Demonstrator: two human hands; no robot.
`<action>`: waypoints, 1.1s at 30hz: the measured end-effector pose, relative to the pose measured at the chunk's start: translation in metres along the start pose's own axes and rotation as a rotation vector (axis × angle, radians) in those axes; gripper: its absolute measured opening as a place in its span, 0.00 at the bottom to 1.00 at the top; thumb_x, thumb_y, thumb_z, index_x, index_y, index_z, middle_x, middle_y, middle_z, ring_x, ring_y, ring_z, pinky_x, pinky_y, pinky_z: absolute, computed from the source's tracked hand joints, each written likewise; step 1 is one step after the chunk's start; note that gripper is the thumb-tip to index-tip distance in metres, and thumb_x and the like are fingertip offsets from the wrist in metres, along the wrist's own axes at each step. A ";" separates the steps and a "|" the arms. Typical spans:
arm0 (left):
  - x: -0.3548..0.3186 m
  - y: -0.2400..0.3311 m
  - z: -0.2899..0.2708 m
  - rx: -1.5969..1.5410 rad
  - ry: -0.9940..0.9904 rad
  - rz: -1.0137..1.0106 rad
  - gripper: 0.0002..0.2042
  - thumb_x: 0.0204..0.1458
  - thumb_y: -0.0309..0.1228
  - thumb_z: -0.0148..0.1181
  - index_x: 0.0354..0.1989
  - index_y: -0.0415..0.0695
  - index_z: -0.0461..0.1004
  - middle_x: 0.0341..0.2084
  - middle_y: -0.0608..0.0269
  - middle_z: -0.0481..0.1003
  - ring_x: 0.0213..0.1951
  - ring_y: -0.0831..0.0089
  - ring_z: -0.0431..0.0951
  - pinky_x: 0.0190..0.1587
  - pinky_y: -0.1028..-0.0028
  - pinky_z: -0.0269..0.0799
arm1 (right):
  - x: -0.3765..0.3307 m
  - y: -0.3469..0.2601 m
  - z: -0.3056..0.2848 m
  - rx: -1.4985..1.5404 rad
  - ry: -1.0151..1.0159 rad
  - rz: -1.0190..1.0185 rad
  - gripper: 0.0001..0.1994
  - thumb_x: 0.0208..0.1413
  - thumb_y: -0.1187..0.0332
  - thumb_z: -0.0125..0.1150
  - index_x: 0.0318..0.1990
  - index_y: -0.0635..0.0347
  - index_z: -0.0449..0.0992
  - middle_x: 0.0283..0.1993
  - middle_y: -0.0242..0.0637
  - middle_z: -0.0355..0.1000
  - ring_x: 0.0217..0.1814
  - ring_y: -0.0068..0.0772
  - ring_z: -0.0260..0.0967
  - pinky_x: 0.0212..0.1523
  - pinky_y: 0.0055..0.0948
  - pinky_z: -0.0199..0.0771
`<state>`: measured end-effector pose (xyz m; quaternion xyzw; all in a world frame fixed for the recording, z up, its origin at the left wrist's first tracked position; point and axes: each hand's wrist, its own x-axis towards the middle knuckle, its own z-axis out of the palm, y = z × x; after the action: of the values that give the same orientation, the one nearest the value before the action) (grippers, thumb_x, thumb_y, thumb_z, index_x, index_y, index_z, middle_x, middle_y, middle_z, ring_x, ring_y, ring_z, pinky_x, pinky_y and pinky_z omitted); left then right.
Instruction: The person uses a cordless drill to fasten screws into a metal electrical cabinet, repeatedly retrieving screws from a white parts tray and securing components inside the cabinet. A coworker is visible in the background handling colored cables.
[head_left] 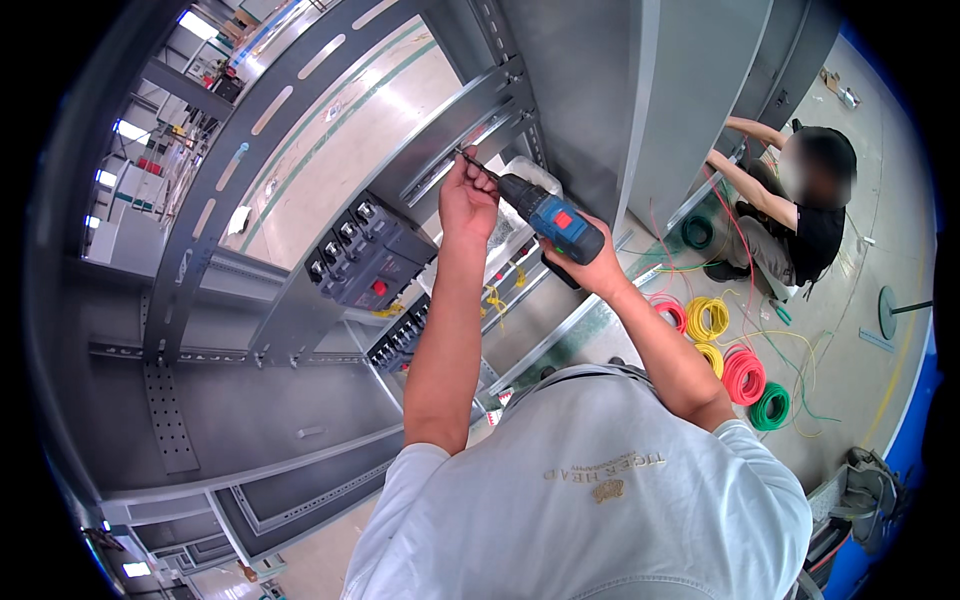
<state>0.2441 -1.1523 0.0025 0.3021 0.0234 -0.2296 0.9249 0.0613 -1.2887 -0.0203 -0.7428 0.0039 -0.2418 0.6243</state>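
Right fingers [562, 262]: closed round drill [553, 217], apparently to bear its weight | Left fingers [467, 172]: narrow, pinched about bit [485, 169], seemingly guiding its tip | Rail [428, 178]: just beyond left fingers | Breaker [372, 265]: left of them, mounted

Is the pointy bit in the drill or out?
In: the thin dark bit sticks out from the front of the blue drill, its far end by the left hand.
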 end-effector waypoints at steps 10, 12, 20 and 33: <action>-0.002 0.000 -0.002 -0.070 -0.096 -0.027 0.13 0.68 0.36 0.51 0.47 0.40 0.76 0.22 0.72 0.65 0.25 0.78 0.62 0.30 0.77 0.60 | 0.007 -0.003 -0.007 -0.015 -0.024 -0.036 0.11 0.49 0.74 0.71 0.39 0.64 0.77 0.34 0.35 0.77 0.36 0.25 0.72 0.43 0.28 0.74; -0.004 0.000 0.001 -0.077 -0.059 -0.030 0.13 0.67 0.36 0.52 0.48 0.38 0.75 0.21 0.73 0.64 0.24 0.79 0.61 0.29 0.79 0.60 | 0.007 0.001 -0.006 -0.023 -0.036 -0.025 0.16 0.45 0.74 0.73 0.43 0.64 0.77 0.37 0.42 0.78 0.38 0.38 0.75 0.46 0.33 0.75; -0.008 0.003 0.001 -0.012 -0.054 -0.042 0.12 0.68 0.37 0.50 0.48 0.42 0.73 0.23 0.73 0.65 0.25 0.79 0.63 0.30 0.77 0.60 | 0.006 -0.002 0.002 -0.035 -0.010 -0.014 0.18 0.42 0.75 0.73 0.43 0.64 0.77 0.38 0.46 0.78 0.39 0.47 0.77 0.47 0.36 0.75; -0.068 -0.024 -0.025 0.064 -0.008 -0.109 0.10 0.67 0.36 0.53 0.48 0.43 0.73 0.24 0.74 0.66 0.25 0.80 0.63 0.30 0.77 0.61 | 0.009 -0.015 0.004 -0.056 0.027 -0.082 0.16 0.41 0.76 0.72 0.40 0.63 0.76 0.36 0.47 0.76 0.39 0.53 0.75 0.44 0.38 0.75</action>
<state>0.1748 -1.1275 -0.0186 0.3287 0.0288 -0.2815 0.9010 0.0659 -1.2848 -0.0035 -0.7563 -0.0112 -0.2768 0.5927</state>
